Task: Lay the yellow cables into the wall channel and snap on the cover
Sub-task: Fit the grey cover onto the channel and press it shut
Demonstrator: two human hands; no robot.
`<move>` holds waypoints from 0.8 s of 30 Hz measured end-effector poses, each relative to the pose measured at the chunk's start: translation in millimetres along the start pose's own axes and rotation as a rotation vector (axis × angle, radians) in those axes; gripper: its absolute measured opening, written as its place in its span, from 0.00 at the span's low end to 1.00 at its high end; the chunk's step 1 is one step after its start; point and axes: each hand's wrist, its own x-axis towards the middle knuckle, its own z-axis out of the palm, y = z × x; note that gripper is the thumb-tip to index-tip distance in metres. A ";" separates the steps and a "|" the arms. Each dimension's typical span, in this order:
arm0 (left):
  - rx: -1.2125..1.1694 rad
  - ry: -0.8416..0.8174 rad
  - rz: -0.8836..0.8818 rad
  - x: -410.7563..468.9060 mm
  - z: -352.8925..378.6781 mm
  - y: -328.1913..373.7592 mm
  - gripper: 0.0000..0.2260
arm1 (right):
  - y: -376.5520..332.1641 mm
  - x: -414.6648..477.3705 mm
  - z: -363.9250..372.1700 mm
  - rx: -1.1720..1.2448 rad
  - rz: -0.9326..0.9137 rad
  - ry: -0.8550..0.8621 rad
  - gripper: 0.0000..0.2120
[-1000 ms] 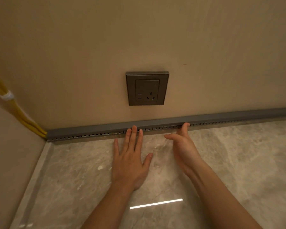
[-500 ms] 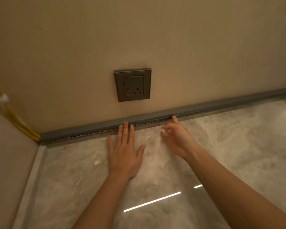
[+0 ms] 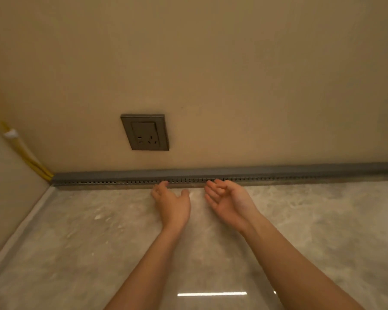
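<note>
Marble floor nearest. Left hand is back-up, fingers bent toward the slotted wall channel, gripping nothing; whether they touch it I cannot tell. Right hand is palm-up, fingers loosely curled, empty, just beside the channel. Grey cover sits along the channel top. Yellow cables enter its left end at the corner. Socket above, on the wall.
</note>
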 end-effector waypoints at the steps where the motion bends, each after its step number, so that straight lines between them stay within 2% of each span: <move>1: -0.062 0.043 -0.076 -4.2 11.3 4.6 0.20 | -2.5 -1.3 -3.8 -0.023 0.023 -0.027 0.27; 2: -0.134 0.038 -0.160 -8.2 22.0 9.9 0.17 | -5.0 -2.6 -8.2 -0.045 0.049 -0.048 0.28; 4: -0.249 -0.095 -0.285 -16.2 43.1 20.0 0.15 | -15.0 -5.3 -20.4 -0.094 0.100 -0.089 0.28; 7: -0.187 -0.269 -0.258 -26.1 62.2 31.2 0.17 | -30.7 -6.5 -39.1 -0.139 0.129 -0.101 0.26; 12: -0.149 -0.337 -0.257 -27.9 74.5 46.3 0.18 | -53.7 -10.4 -68.8 -0.200 0.151 -0.029 0.20; 17: -0.254 -0.359 -0.264 -25.1 93.9 55.6 0.22 | -80.8 -11.6 -90.6 -0.218 0.074 0.152 0.04; 20: -0.383 -0.294 -0.281 -24.1 103.8 53.5 0.23 | -101.4 -9.1 -96.2 -0.178 -0.003 0.287 0.06; 24: -0.487 -0.341 -0.299 -18.8 106.8 48.5 0.22 | -115.5 -0.4 -99.7 -0.179 -0.074 0.383 0.12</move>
